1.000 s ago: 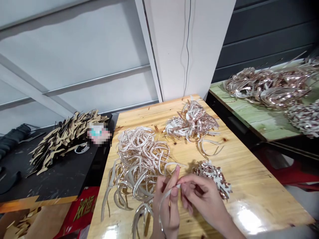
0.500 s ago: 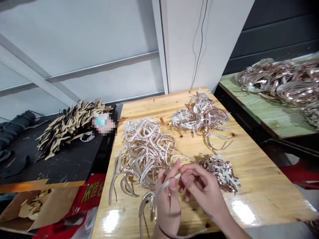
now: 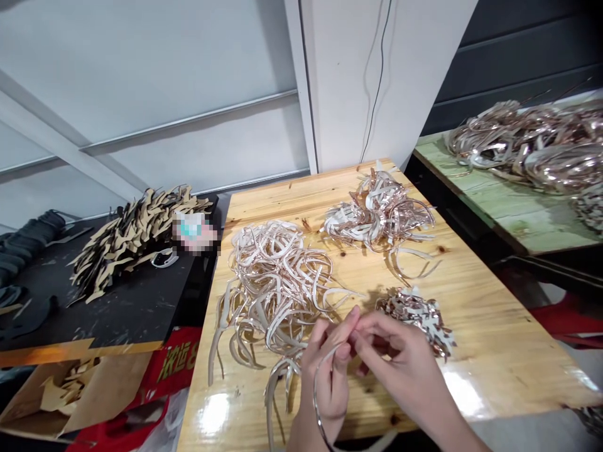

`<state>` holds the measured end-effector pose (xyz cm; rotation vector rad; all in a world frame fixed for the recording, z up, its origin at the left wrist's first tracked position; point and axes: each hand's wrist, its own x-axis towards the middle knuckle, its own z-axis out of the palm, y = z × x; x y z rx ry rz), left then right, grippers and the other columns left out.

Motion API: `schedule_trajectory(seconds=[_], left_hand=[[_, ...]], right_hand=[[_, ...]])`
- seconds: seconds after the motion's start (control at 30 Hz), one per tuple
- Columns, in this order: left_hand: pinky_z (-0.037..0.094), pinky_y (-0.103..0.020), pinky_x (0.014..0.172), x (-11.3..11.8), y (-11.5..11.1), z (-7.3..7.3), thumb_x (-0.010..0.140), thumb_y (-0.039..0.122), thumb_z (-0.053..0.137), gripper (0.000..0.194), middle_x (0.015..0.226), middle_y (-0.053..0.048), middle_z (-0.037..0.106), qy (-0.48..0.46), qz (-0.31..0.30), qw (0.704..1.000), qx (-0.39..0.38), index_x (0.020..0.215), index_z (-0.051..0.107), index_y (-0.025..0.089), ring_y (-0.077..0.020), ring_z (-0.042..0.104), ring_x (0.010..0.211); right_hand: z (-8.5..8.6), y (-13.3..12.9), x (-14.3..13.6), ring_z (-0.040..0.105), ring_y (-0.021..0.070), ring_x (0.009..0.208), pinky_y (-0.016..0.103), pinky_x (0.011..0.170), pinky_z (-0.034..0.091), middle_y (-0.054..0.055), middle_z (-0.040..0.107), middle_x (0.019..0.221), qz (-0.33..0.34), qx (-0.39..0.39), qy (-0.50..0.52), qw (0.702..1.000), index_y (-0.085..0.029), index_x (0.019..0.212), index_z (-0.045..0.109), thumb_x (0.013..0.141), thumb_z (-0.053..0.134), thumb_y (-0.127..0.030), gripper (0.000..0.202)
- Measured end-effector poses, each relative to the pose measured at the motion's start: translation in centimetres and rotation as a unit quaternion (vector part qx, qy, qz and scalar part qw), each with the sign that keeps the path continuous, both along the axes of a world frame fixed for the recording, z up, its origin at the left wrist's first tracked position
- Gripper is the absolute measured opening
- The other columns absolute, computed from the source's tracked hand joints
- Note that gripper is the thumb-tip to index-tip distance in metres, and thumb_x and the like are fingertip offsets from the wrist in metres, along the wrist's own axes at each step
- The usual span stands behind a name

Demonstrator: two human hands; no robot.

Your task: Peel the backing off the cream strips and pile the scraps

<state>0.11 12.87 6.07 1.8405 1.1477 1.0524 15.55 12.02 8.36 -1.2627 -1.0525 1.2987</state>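
Near the front of the wooden table, my left hand (image 3: 327, 383) is closed on a thin, shiny rose-gold and whitish strip (image 3: 316, 402). The strip loops down past the wrist toward the bottom edge. My right hand (image 3: 407, 361) meets it fingertip to fingertip, its thumb and index finger pinched at the strip's end, which the fingers hide. Behind my left hand lies a loose tangle of similar curled strips (image 3: 277, 276). Just beyond my right hand sits a heap of short shiny pieces (image 3: 419, 317).
A second bundle of strips (image 3: 379, 213) lies at the back of the wooden table (image 3: 490, 351). To the left, a black table (image 3: 136, 320) bears beige-and-black cut pieces (image 3: 141, 235), with a cardboard box (image 3: 108, 392) below. More strips (image 3: 541, 150) cover a green table (image 3: 499, 216) at right.
Both hands have shifted slightly right and closer together. The strip has turned to show its thin shiny edge, and its whitish end is now hidden between the fingers.
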Motion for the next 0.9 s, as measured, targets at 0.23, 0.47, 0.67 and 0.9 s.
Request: schedule_trajectory(seconds=[0.23, 0.47, 0.67, 0.9], left_hand=[[0.059, -0.032, 0.075, 0.2, -0.1, 0.1, 0.115, 0.052, 0.032, 0.056, 0.089, -0.01, 0.076, 0.005, -0.007, 1.0, -0.015, 0.151, 0.067, 0.025, -0.023, 0.066, 0.082], [0.058, -0.04, 0.104, 1.3, 0.0, 0.5, 0.115, 0.054, 0.033, 0.056, 0.131, -0.012, 0.081, 0.03, -0.043, 0.997, -0.061, 0.148, 0.069, 0.026, -0.028, 0.074, 0.113], [0.048, -0.043, 0.12, 2.2, -0.4, 0.3, 0.111, 0.067, 0.027, 0.068, 0.15, -0.01, 0.07, 0.028, 0.003, 0.991, -0.13, 0.152, 0.064, 0.027, -0.0298, 0.067, 0.136], [0.05, -0.037, 0.118, 2.7, -0.7, -0.1, 0.109, 0.07, 0.028, 0.078, 0.166, -0.015, 0.053, 0.037, 0.056, 0.986, -0.153, 0.157, 0.057, 0.016, -0.0327, 0.05, 0.154]], right_hand=[[0.3, -0.5, 1.2, 0.073, 0.0167, 0.063, 0.02, 0.058, 0.062, 0.002, 0.077, 0.073, 0.044, -0.01, -0.013, 0.999, -0.023, 0.089, 0.074, 0.104, 0.066, -0.041, 0.025], [0.6, -0.8, 2.1, 0.064, 0.0158, 0.06, 0.023, 0.056, 0.049, -0.002, 0.065, 0.066, 0.029, -0.006, -0.091, 0.995, -0.023, 0.079, 0.062, 0.101, 0.061, -0.033, 0.025], [-0.2, -0.8, 1.6, 0.06, 0.0145, 0.055, 0.022, 0.054, 0.047, -0.005, 0.062, 0.061, -0.05, 0.004, -0.11, 0.993, -0.023, 0.075, 0.063, 0.087, 0.065, -0.023, 0.012], [0.0, -0.5, 1.1, 0.062, 0.0118, 0.048, 0.019, 0.052, 0.05, -0.006, 0.066, 0.06, -0.122, 0.103, -0.21, 0.965, -0.022, 0.072, 0.062, 0.08, 0.063, -0.017, 0.01]])
